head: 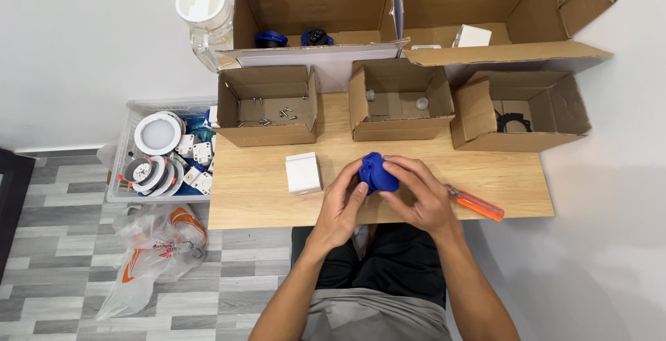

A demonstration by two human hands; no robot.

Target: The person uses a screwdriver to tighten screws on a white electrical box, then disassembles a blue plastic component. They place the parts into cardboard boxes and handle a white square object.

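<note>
Over the front edge of the wooden bench (pixel 263 195), both hands close around 1 blue plastic part (pixel 378 173), held just above the surface. Left hand (pixel 341 206) cups it from below-left, fingers curled tight — grip shut on the part. Right hand (pixel 420 194) wraps the right side, thumb and fingers pinching it, also clamped. What the part's underside looks like I can't tell; the hands hide it.

White square block (pixel 303 172) sits just left of the hands, orange-handled screwdriver (pixel 476 204) just right, touching nothing. Behind: 3 small cardboard boxes — screw box (pixel 267 105), middle box (pixel 399 101), right box (pixel 517 108) with a black ring.

Judgement: doing this well means keeping the left hand steady as the brace, letting the right do the turning or pressing, and staying low over the bench so a slip drops the part short.
</note>
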